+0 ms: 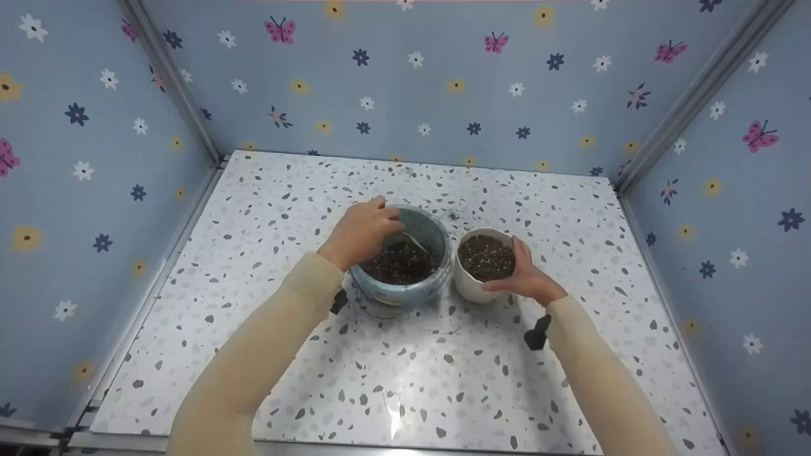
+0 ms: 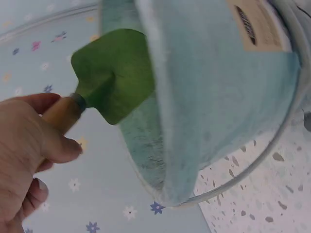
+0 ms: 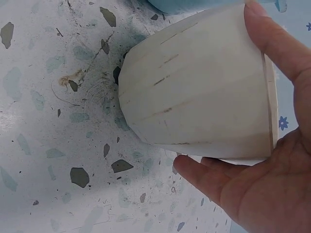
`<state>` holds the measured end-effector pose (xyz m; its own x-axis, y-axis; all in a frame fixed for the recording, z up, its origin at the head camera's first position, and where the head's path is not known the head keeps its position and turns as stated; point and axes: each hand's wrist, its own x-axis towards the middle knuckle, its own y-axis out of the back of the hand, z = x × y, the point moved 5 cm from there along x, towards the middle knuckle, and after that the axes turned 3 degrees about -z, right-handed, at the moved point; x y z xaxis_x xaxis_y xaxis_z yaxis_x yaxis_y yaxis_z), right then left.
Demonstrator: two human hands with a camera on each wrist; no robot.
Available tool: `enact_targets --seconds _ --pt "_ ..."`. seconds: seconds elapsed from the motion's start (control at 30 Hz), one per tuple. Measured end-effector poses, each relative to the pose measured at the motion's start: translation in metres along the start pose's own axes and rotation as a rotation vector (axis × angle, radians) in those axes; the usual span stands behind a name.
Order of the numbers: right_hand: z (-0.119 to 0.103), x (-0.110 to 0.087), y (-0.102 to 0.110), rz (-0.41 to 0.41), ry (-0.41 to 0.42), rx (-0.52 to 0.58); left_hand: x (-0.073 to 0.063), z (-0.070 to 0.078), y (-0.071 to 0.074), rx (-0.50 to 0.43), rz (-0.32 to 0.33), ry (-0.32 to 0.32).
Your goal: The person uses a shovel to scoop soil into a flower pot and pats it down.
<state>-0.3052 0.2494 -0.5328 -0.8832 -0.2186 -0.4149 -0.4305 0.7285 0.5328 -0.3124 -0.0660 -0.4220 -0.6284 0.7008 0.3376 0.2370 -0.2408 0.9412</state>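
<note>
My left hand (image 1: 364, 231) grips the wooden handle of a small trowel (image 2: 116, 75) with a green blade. In the left wrist view the blade sits at the mouth of a pale blue bucket (image 2: 214, 97), tilted against the rim. Dark soil (image 1: 402, 265) lies inside the bucket. Just right of the bucket stands a white flowerpot (image 1: 469, 286), filled with dark soil (image 1: 486, 256) almost to its rim. My right hand (image 1: 531, 278) holds this flowerpot from the right, thumb on one side and fingers on the other.
Both containers stand on a white speckled tabletop (image 1: 304, 380) with a few crumbs of soil on it. Blue flower-patterned panels (image 1: 431, 82) enclose the back and both sides, joined by grey metal posts (image 1: 703, 82).
</note>
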Motion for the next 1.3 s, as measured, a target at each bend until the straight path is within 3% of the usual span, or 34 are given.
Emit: enact_targets --seconds 0.13,0.3,0.47,0.73,0.83,1.07,1.3 --pt "-0.001 0.003 0.000 -0.001 0.006 -0.013 0.005 0.008 -0.009 0.079 0.058 -0.146" --pt "-0.003 0.002 -0.001 0.001 0.013 -0.012 0.007 0.014 -0.021 0.152 0.081 -0.238" --pt "-0.005 -0.001 0.000 -0.001 0.015 -0.008 0.006 0.018 -0.032 0.177 0.065 -0.255" --pt "-0.007 -0.003 0.002 -0.007 0.007 -0.002 0.006 0.018 -0.034 0.159 0.052 -0.258" --pt "-0.007 -0.002 0.001 -0.016 0.010 -0.001 0.003 0.016 -0.034 0.167 0.000 -0.244" --pt "-0.004 -0.001 -0.002 -0.014 0.012 -0.002 -0.015 -0.002 -0.038 0.146 -0.191 -0.157" --pt "-0.003 -0.003 -0.002 -0.025 0.004 0.009 -0.020 -0.014 -0.035 0.129 -0.179 0.027"
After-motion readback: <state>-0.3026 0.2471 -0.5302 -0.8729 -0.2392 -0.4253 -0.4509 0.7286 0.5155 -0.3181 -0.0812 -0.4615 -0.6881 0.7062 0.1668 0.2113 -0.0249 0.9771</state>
